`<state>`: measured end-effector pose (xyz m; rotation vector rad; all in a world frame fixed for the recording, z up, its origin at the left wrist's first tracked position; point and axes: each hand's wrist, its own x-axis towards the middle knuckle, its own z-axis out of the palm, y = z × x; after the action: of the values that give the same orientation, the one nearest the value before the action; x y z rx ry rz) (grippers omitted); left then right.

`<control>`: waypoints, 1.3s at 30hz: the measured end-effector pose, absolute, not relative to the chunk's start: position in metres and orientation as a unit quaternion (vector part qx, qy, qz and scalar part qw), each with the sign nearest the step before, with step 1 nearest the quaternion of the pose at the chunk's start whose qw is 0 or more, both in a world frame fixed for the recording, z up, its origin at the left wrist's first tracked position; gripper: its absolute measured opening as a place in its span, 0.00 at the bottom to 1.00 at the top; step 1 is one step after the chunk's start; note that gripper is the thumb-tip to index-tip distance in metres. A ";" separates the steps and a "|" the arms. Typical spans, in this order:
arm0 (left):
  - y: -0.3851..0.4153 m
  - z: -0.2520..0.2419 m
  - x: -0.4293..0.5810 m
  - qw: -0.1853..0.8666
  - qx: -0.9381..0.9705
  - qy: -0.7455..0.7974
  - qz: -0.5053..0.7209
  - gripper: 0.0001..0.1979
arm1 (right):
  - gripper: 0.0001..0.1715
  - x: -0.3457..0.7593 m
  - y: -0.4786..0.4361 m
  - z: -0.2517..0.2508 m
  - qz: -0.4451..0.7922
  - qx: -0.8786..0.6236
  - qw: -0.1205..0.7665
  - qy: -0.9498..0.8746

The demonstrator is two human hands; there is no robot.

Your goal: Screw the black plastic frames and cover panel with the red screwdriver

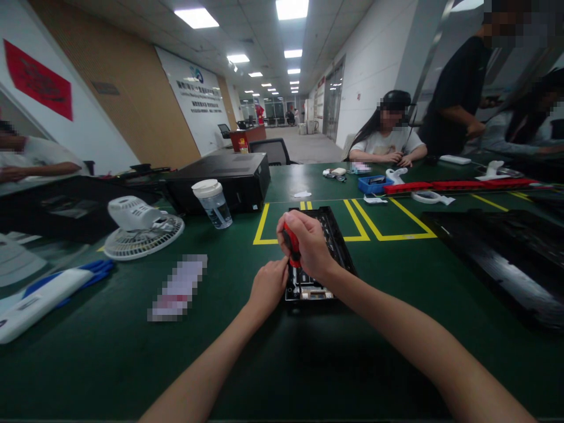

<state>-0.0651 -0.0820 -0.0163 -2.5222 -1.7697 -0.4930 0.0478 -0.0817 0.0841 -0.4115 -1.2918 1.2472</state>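
I count my 2 hands, left hand [267, 286] and right hand [309, 242], 1 red-handled screwdriver [291, 245], 1 opened black device [335, 238], 1 white fan [141, 228] by the left edge of the table [220, 364], 1 capped bottle [213, 204], 1 black computer case [224, 179], 1 blue tray [374, 184], 4 other people [388, 141].

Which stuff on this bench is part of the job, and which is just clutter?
In use: right hand gripping the red screwdriver; left hand close beneath it; opened black device under both.
Lying about: desk fan; lidded plastic cup; black computer case; blue tray; tape roll.
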 end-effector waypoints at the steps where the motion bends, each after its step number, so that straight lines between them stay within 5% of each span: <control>1: -0.082 -0.017 -0.065 0.010 -0.809 -0.566 -0.160 0.13 | 0.15 0.047 -0.082 0.084 0.534 -0.181 0.611 -0.556; 39: -0.083 -0.015 -0.066 0.011 -0.811 -0.566 -0.149 0.15 | 0.15 0.037 -0.100 0.083 0.430 -0.275 0.677 -0.530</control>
<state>-0.0664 -0.0831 -0.0146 -2.5297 -1.7645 -0.4638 0.0369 -0.1000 0.0827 -0.6182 -1.1913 0.9664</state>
